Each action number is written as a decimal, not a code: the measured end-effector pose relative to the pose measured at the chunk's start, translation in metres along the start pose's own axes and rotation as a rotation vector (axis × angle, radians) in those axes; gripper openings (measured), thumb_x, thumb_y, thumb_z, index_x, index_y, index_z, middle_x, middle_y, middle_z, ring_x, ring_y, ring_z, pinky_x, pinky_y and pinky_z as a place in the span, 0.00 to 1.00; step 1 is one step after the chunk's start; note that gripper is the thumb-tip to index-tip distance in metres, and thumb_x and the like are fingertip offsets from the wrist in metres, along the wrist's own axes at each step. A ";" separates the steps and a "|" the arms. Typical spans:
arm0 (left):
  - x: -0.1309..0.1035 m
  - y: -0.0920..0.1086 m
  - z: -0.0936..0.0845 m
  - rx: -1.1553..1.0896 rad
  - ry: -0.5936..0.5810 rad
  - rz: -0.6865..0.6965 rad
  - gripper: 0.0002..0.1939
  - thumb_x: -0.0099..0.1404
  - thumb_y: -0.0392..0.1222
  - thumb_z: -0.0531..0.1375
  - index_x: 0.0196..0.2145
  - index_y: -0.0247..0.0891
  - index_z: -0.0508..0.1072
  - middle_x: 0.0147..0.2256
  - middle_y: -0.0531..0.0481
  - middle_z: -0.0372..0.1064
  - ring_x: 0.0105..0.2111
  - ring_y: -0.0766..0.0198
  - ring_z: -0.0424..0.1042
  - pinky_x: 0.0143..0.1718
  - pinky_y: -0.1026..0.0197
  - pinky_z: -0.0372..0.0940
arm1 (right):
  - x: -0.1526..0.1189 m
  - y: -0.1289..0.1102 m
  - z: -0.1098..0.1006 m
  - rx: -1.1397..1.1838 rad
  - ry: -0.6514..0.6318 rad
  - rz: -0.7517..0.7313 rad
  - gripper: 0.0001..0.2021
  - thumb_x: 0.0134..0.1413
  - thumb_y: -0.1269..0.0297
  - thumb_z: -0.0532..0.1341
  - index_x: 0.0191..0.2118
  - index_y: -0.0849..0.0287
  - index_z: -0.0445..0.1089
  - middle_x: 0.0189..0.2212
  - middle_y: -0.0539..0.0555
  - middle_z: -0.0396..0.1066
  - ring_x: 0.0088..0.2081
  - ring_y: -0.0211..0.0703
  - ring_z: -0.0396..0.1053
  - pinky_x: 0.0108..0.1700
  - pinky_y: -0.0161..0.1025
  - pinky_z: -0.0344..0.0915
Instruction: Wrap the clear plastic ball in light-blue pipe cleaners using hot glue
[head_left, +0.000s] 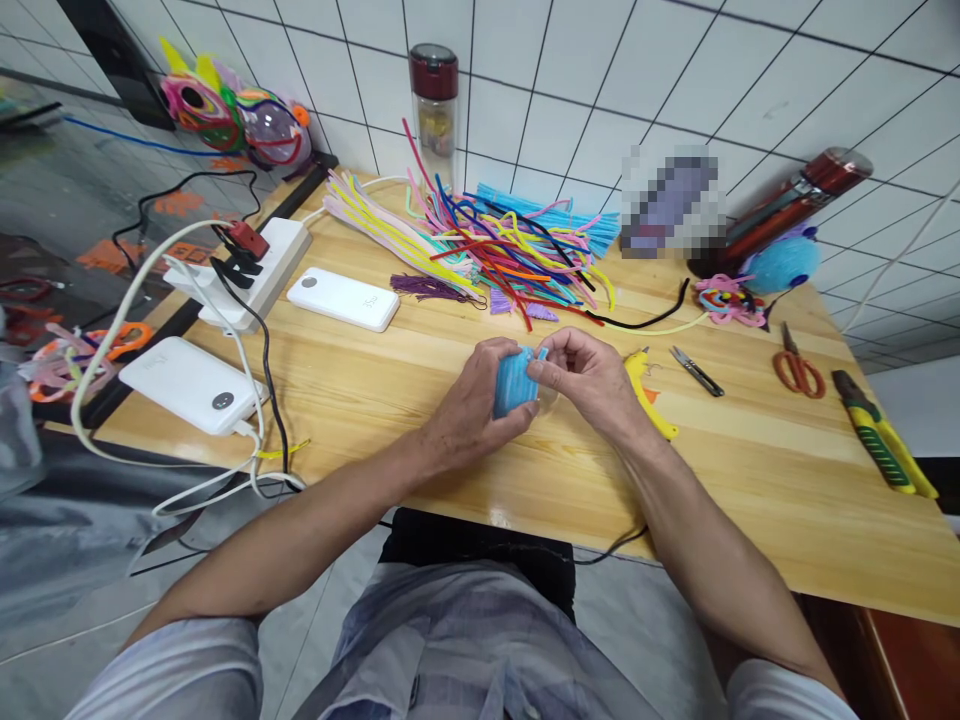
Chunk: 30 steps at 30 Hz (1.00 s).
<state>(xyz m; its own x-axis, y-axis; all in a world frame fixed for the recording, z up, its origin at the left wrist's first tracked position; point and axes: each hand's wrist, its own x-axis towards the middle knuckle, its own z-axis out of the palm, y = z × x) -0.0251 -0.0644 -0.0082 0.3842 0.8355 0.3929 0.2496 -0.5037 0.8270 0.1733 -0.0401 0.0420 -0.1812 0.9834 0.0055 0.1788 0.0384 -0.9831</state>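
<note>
Tabletop (750,500) of pale wood fills most of the view, with a white tiled wall behind it. Along its far edge lies a big heap of pipe cleaners (487,245) in many colours, spread in front of a tall clear bottle (434,110) with a dark red cap. At the left end sit a white power strip (259,270) with plugs and cables, and two white power banks (343,298) (191,384), one near the strip and one close to the near edge. The left hand (472,405) is curled around a small blue fuzzy ball (514,383), cupping it from the left just above the middle of the table near the front edge. The right hand (589,375) meets it from the other side, fingers narrowed to a pinch at the ball's top right, where a short blue end sticks out. Just beside the right wrist lies a yellow glue gun (649,395), partly hidden by it. Further right lie small snips (697,371), orange-handled scissors (796,366) and a green and yellow tool (881,445), all well apart from the hands.
</note>
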 end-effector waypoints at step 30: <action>0.001 0.002 -0.001 0.094 -0.005 0.016 0.33 0.67 0.49 0.68 0.64 0.41 0.62 0.63 0.36 0.64 0.66 0.43 0.66 0.70 0.37 0.62 | -0.081 0.042 -0.103 -1.161 0.284 0.087 0.27 0.62 0.47 0.68 0.59 0.60 0.74 0.52 0.68 0.77 0.54 0.65 0.74 0.55 0.56 0.70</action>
<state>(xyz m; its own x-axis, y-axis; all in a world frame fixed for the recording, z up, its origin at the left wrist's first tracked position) -0.0251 -0.0643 -0.0053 0.3930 0.8261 0.4038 0.3253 -0.5357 0.7793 0.2948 -0.0995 0.0186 0.0686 0.9891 0.1305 0.9723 -0.0370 -0.2308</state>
